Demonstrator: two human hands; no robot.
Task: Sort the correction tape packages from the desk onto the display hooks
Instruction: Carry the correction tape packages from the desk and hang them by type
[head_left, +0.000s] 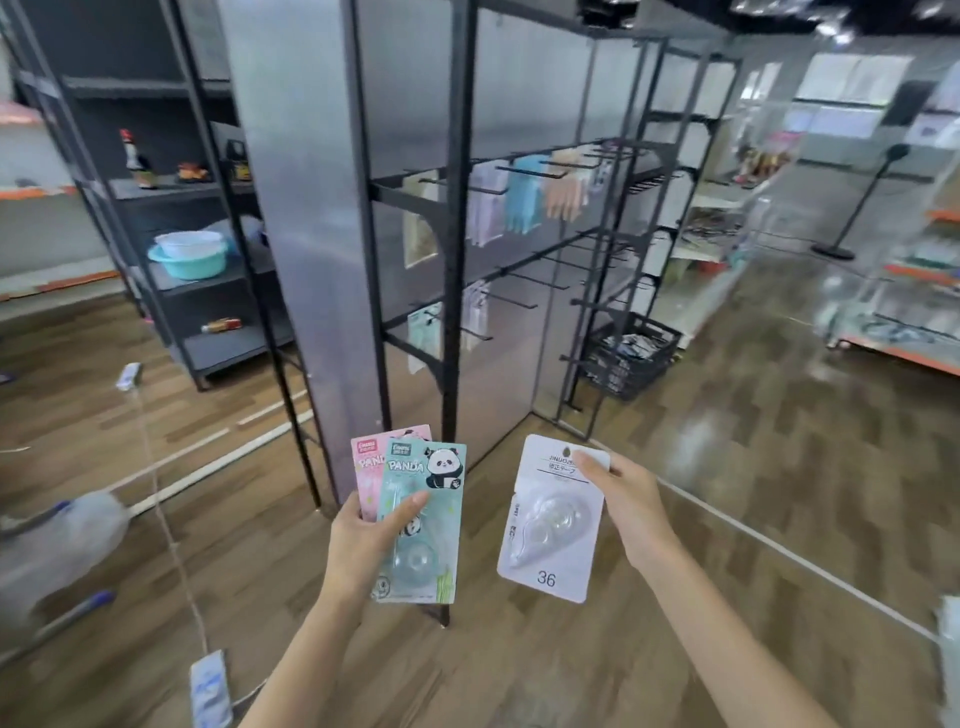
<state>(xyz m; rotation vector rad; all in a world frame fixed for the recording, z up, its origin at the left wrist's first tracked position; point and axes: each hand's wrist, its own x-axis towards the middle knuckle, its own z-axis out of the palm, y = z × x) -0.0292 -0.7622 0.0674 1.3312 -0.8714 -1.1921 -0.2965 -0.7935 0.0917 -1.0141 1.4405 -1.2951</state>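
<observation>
At far left a dark shelf carries a sauce bottle and stacked basins. On the wood floor in front of it lie a cord and a power strip. A grey panel stands next, and past it the black rack with its hooks; pastel packs hang on the upper row and a few lower down, many hooks bare. A black basket sits on the floor at the rack's far end, and a post stand is further right.

Low in front, the left hand grips two panda packages fanned together, thumb across the front of the teal package, with the pink package behind it, showing up and to the left. The right hand pinches the white package at its top right corner, so the card hangs down and to the left of the fingers, marked 36. All three are held clear of the rack, no hook touched.
</observation>
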